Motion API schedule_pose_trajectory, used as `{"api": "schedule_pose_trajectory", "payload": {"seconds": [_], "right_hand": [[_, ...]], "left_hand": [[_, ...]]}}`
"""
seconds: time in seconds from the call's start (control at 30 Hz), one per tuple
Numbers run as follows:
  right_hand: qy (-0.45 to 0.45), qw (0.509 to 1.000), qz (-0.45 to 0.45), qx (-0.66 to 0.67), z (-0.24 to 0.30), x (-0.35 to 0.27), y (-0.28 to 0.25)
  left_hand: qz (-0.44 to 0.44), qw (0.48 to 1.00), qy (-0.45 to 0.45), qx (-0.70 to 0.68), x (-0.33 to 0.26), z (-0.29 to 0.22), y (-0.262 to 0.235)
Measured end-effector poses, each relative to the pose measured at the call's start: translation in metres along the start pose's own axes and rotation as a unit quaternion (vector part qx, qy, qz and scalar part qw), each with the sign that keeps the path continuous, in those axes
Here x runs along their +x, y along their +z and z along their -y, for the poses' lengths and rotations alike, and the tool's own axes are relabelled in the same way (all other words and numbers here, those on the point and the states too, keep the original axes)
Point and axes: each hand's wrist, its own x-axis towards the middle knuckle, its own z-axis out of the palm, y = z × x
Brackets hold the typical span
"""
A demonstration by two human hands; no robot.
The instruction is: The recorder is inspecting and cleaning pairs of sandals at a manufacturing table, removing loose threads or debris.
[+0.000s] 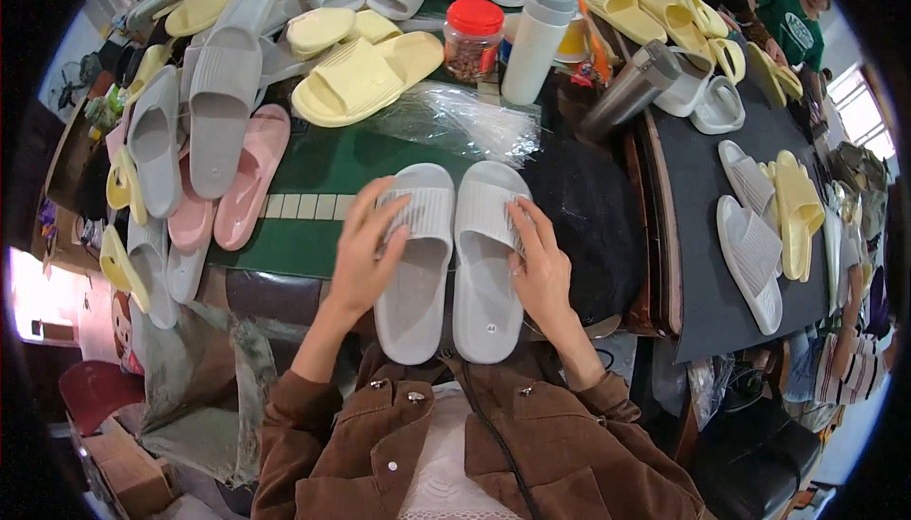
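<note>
Two grey slide slippers lie side by side before me, toes pointing away, at the table's near edge. My left hand (365, 240) is at the outer side of the left grey slipper (413, 302). Its fingers curl over the ribbed strap, and the thumb sits by the strap's rear edge. On the right grey slipper (487, 306), which bears a small round white sticker at the heel, my right hand (541, 259) grips the strap's outer side. The fingers rest on top there, with the thumb at the strap opening. Clear plastic bags and thin white strips (503, 131) lie just beyond the toes.
A yellow slipper (365, 79), a red-lidded jar (473, 41), a white bottle (539, 41) and a steel flask (631, 93) stand or lie farther back. Pink slippers (251, 178) and several grey ones crowd the left. More slippers are on the dark right-hand table (697, 264). People are beyond.
</note>
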Motion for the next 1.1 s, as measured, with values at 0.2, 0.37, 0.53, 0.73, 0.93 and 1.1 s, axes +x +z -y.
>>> {"api": "schedule_pose_trajectory", "payload": {"seconds": [0.2, 0.37, 0.53, 0.73, 0.93, 1.1], "right_hand": [[0.017, 0.999, 0.003, 0.028, 0.003, 0.003, 0.002], [-0.037, 0.998, -0.037, 0.033, 0.000, 0.006, 0.017], [0.038, 0.977, 0.012, 0.211, 0.006, 0.002, 0.006], [0.031, 0.958, 0.020, 0.286, 0.015, 0.003, -0.020], [0.054, 0.934, 0.053, 0.349, 0.034, 0.005, -0.072], [-0.010, 0.978, -0.080, 0.194, 0.024, -0.001, -0.147]], "left_hand": [[0.049, 0.998, 0.017, 0.023, -0.008, 0.001, 0.012], [0.035, 0.982, 0.077, 0.172, -0.002, -0.009, 0.012], [0.033, 0.967, 0.112, 0.227, 0.004, -0.014, 0.015], [0.032, 0.948, 0.124, 0.290, 0.005, -0.018, 0.026], [0.033, 0.954, 0.126, 0.271, 0.006, -0.022, 0.030], [0.029, 0.957, 0.119, 0.261, 0.005, -0.023, 0.031]]}}
